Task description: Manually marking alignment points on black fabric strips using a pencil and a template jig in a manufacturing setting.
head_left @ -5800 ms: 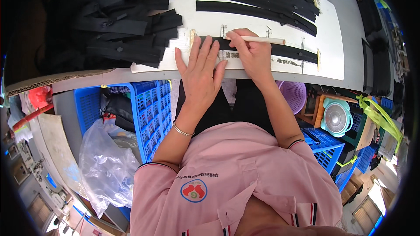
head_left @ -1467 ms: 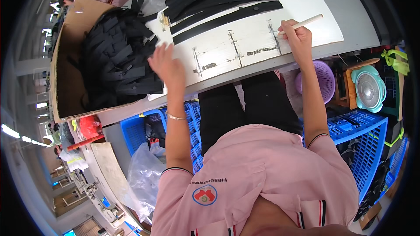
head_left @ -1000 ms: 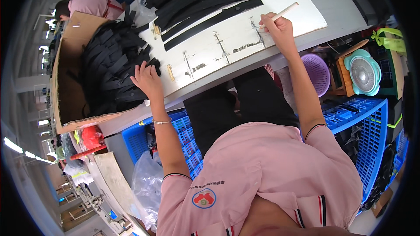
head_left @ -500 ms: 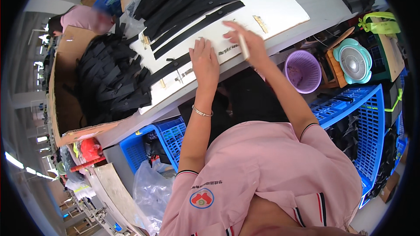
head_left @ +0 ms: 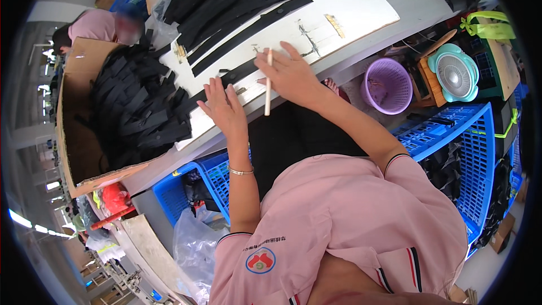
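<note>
At eleven o'clock, white board [head_left: 361, 3]: one black strip [head_left: 241, 74] under work.
Left hand [head_left: 227, 110] splayed over strip, clutching nothing; right hand [head_left: 292, 79] grasps one pale stick [head_left: 268, 99]. One carton [head_left: 87, 59], ten o'clock, heaped with strips.

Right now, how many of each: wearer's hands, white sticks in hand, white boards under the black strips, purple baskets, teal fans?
Left hand plus right hand: 2
White stick: 1
White board: 1
Purple basket: 1
Teal fan: 1
Total: 6
</note>
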Demonstrator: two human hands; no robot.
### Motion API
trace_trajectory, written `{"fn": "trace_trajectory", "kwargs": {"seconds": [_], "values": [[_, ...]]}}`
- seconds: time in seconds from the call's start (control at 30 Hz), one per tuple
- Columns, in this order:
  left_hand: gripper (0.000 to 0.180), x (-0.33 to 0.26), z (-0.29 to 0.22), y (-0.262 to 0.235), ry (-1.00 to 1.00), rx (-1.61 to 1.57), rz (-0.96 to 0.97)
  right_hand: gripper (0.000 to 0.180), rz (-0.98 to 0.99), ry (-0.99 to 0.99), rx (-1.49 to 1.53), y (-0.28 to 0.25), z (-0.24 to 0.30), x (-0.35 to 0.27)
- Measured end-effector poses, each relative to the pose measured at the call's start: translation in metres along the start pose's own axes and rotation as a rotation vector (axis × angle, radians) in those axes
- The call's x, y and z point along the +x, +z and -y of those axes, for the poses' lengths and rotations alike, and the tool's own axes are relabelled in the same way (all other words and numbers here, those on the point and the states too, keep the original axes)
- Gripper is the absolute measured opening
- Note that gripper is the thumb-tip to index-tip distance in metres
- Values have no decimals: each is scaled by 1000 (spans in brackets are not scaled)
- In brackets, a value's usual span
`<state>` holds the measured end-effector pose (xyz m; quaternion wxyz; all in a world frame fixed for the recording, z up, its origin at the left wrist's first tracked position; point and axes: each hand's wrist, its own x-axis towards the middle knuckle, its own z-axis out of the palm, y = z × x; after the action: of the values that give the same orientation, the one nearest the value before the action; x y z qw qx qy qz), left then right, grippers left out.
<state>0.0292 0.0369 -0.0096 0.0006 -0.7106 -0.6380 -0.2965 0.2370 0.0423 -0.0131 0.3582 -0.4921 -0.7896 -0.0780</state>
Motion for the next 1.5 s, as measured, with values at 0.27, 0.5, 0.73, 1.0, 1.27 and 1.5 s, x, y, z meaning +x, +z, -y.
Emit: {"fn": "trace_trajectory", "kwargs": {"seconds": [0.27,0.5,0.73,1.0,1.27,1.5], "values": [[53,-15,-46,3,173,-52,164,58,48,27,-121,-70,-91,-34],[54,-24,-27,-11,91,-8,127,62,64,86,-172,-90,-113,-40],[54,-32,10,-32,-20,62,95,54,35,194,-112,-81,-112,-41],[53,-34,13,-30,-24,44,54,35,-105,448,374,-61,-42,8],[53,-31,10,-31,-60,-19,31,25,235,581,1067,0,47,70],[51,-32,12,-29,-40,-39,0,21,268,463,943,37,60,70]]}}
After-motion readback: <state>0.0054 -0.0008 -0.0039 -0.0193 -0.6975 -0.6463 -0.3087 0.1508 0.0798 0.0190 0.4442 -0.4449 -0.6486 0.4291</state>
